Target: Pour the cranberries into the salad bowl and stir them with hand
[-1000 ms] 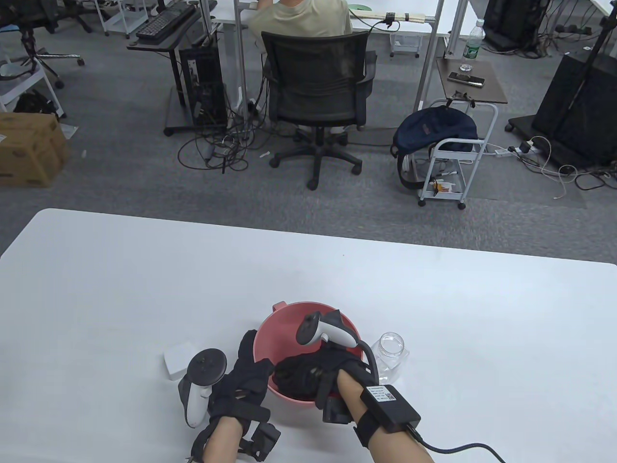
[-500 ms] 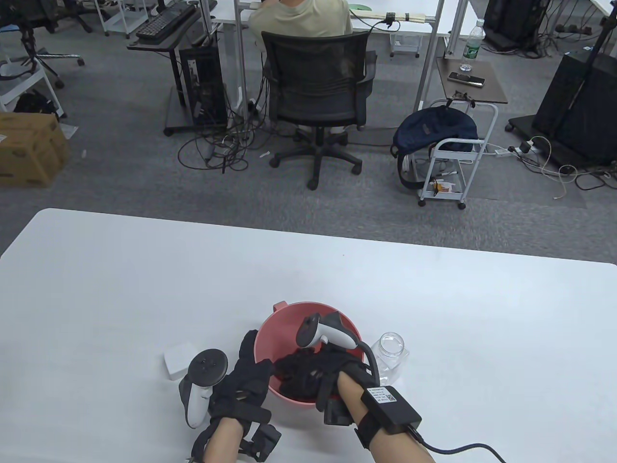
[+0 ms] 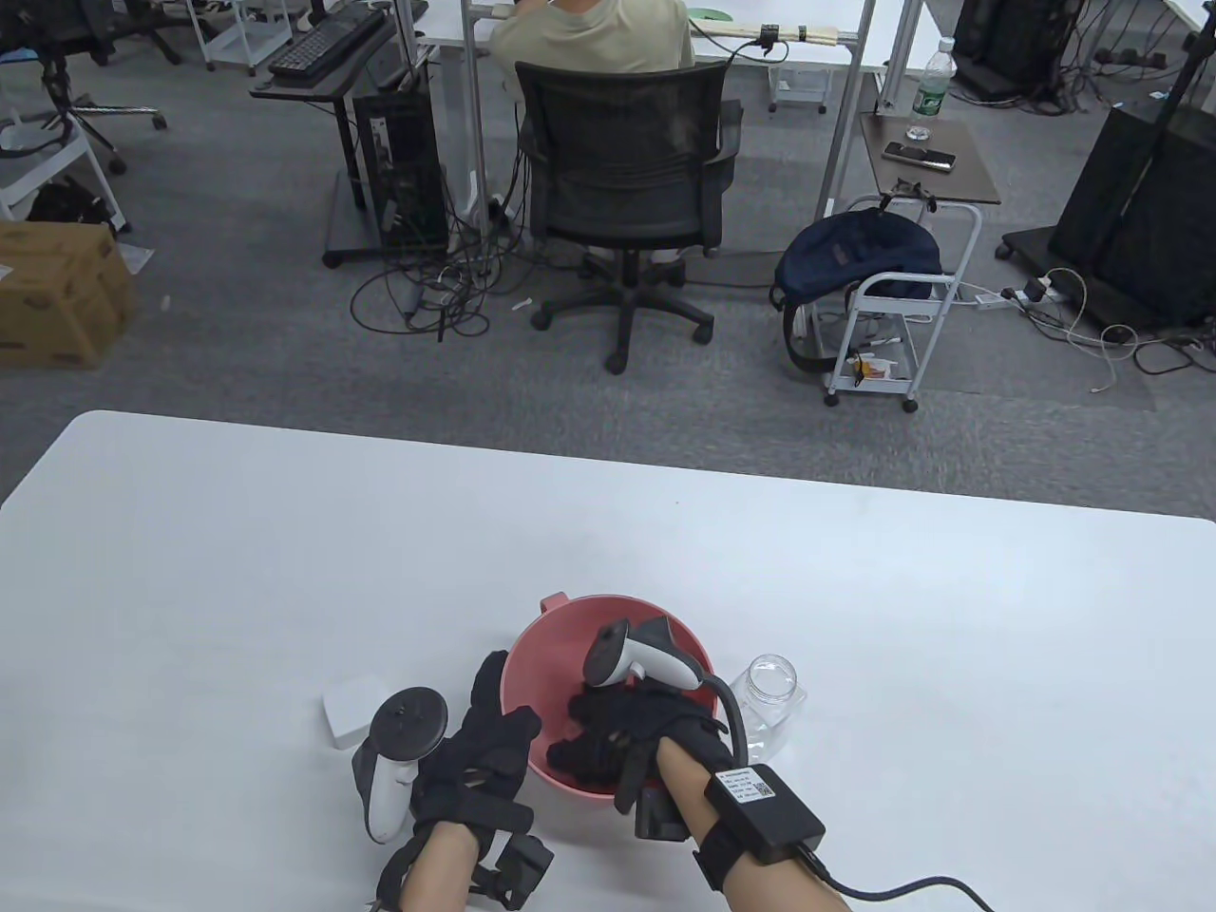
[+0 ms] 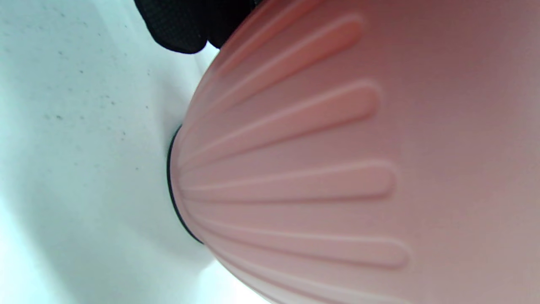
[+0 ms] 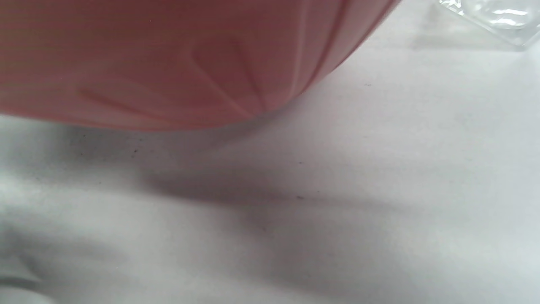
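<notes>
The pink salad bowl [image 3: 570, 629] stands near the table's front edge; its ribbed outer wall [image 4: 320, 169] fills the left wrist view and shows along the top of the right wrist view [image 5: 177, 63]. My left hand [image 3: 489, 731] holds the bowl's left wall, its fingertips [image 4: 185, 25] lying against the wall. My right hand [image 3: 608, 736] reaches down inside the bowl with bent fingers whose tips are hidden. The cranberries are hidden under that hand. An empty clear jar [image 3: 771, 698] stands upright just right of the bowl, and its corner [image 5: 489, 17] shows in the right wrist view.
A small white square object [image 3: 350, 711] lies left of my left hand. The white table [image 3: 285, 570] stretches away to the left, right and far side. Beyond its far edge a person sits in an office chair [image 3: 622, 161], with carts and cables on the floor.
My right hand has shifted a little inside the bowl, its fingers moving from the near wall toward the middle. The left hand, the bowl and the jar stay where they were.
</notes>
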A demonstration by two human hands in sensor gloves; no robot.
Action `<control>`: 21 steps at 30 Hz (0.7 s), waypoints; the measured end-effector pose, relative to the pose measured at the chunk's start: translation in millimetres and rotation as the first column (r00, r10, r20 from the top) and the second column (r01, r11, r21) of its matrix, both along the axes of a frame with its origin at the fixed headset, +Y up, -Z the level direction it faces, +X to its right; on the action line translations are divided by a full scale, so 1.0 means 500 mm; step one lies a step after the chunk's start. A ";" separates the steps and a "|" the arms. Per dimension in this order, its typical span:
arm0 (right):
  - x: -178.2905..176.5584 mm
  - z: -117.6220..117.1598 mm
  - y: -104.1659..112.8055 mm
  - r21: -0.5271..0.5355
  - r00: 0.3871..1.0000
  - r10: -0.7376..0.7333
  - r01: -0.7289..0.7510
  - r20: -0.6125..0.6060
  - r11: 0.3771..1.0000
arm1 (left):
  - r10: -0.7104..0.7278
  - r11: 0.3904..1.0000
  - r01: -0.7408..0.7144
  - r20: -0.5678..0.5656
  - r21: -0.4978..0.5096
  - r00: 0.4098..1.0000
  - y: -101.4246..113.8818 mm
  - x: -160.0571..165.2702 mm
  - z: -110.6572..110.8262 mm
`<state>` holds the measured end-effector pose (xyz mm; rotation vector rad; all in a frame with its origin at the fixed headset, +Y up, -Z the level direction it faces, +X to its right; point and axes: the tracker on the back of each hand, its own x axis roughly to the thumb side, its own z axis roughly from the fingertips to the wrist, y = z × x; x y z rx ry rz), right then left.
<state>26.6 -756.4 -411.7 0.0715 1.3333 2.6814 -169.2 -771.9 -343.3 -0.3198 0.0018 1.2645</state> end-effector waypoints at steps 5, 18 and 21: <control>0.004 -0.003 0.000 -0.007 1.000 -0.010 0.011 0.027 1.000 | 0.002 1.000 -0.002 -0.003 -0.004 1.000 0.000 0.000 0.000; 0.012 -0.002 0.009 0.013 0.996 -0.002 0.001 0.086 1.000 | 0.014 1.000 -0.014 0.003 -0.016 1.000 0.000 -0.001 -0.001; 0.013 -0.001 0.012 0.018 0.995 0.005 -0.007 0.096 1.000 | 0.016 1.000 -0.016 0.003 -0.018 1.000 0.001 0.000 -0.001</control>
